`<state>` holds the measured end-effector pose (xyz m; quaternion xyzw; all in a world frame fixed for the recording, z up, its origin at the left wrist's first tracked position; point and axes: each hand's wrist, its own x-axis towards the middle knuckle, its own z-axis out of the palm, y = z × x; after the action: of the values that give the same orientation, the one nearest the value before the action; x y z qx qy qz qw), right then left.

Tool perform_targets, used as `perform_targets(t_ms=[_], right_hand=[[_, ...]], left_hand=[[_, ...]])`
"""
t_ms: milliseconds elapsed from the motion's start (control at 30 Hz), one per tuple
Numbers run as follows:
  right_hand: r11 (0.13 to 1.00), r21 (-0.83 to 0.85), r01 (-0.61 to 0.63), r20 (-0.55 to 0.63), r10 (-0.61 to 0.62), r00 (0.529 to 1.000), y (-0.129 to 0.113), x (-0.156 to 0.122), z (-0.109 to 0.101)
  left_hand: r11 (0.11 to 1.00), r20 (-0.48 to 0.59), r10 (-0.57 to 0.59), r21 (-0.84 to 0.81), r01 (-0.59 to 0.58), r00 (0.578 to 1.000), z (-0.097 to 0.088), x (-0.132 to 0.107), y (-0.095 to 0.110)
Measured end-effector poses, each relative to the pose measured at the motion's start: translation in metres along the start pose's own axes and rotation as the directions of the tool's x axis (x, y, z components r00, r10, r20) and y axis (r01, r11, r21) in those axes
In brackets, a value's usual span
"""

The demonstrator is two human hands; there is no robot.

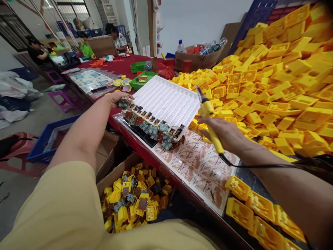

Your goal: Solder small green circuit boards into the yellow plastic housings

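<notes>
My right hand (225,133) is closed round a yellow soldering iron (208,114), its tip pointing up over the far edge of a white ribbed tray (166,100). A row of small circuit boards with wires (151,125) lies along the tray's near edge. My left hand (117,99) reaches to the tray's left end, fingers curled on a small circuit board (122,103) there. A sheet of brown-printed pieces (200,166) lies on the table under my right forearm.
A big heap of yellow plastic housings (275,76) fills the right side. A cardboard box of assembled yellow parts (135,199) sits below the table edge, with a blue crate (49,139) at left. Other people sit at far tables.
</notes>
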<state>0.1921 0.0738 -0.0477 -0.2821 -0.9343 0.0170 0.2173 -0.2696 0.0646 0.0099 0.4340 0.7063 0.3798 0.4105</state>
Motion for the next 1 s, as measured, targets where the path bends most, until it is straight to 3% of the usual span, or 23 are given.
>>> perform_targets(t_ms=[100, 200, 300, 367, 433, 500, 600, 633, 667, 733, 800, 833, 900, 1000], right_hand=[[0.998, 0.052, 0.027, 0.044, -0.029, 0.999, 0.005, 0.029, 0.030], [0.995, 0.097, 0.004, 0.062, -0.010, 0.998, 0.007, 0.037, 0.047], [0.990, 0.135, -0.045, 0.041, 0.040, 0.998, 0.004, 0.033, 0.046], [0.983, 0.149, -0.105, -0.020, 0.109, 0.994, 0.002, 0.029, 0.034], [0.969, 0.155, -0.195, -0.128, 0.215, 0.968, 0.000, 0.025, 0.015], [0.946, 0.160, -0.281, -0.257, 0.315, 0.914, 0.000, 0.021, -0.007], [0.933, 0.171, -0.317, -0.376, 0.359, 0.854, 0.001, 0.012, -0.034], [0.935, 0.173, -0.311, -0.393, 0.354, 0.848, 0.001, 0.009, -0.040], [0.937, 0.171, -0.304, -0.406, 0.348, 0.845, 0.000, 0.006, -0.044], [0.944, 0.157, -0.290, -0.417, 0.330, 0.847, -0.001, 0.000, -0.045], [0.954, 0.124, -0.272, -0.402, 0.299, 0.865, -0.002, -0.003, -0.039], [0.961, 0.102, -0.258, -0.387, 0.277, 0.879, -0.002, -0.004, -0.035], [0.976, 0.065, -0.210, -0.333, 0.219, 0.917, 0.000, -0.004, -0.026], [0.993, 0.029, -0.116, -0.218, 0.120, 0.969, 0.005, 0.000, -0.011]], left_hand=[[0.993, -0.061, 0.059, -0.096, -0.065, 0.996, -0.006, -0.011, -0.006], [0.974, -0.143, 0.139, -0.160, -0.162, 0.980, -0.011, -0.023, -0.006], [0.952, -0.177, 0.200, -0.198, -0.234, 0.964, -0.009, -0.034, 0.009], [0.943, -0.094, 0.225, -0.229, -0.241, 0.970, 0.004, -0.040, 0.025], [0.941, 0.054, 0.240, -0.258, -0.218, 0.969, 0.031, -0.045, 0.043], [0.954, 0.222, 0.221, -0.251, -0.163, 0.950, 0.072, -0.050, 0.057], [0.979, 0.453, 0.171, -0.180, -0.098, 0.875, 0.155, -0.062, 0.064], [0.984, 0.534, 0.171, -0.141, -0.113, 0.828, 0.184, -0.068, 0.062], [0.984, 0.585, 0.179, -0.090, -0.156, 0.791, 0.211, -0.073, 0.060], [0.929, 0.584, 0.246, 0.087, -0.361, 0.773, 0.254, -0.083, 0.056], [0.767, 0.513, 0.355, 0.318, -0.557, 0.782, 0.273, -0.090, 0.055], [0.694, 0.458, 0.412, 0.402, -0.597, 0.788, 0.271, -0.091, 0.055], [0.631, 0.345, 0.501, 0.483, -0.607, 0.794, 0.245, -0.092, 0.056], [0.661, 0.093, 0.568, 0.541, -0.520, 0.818, 0.167, -0.081, 0.046]])
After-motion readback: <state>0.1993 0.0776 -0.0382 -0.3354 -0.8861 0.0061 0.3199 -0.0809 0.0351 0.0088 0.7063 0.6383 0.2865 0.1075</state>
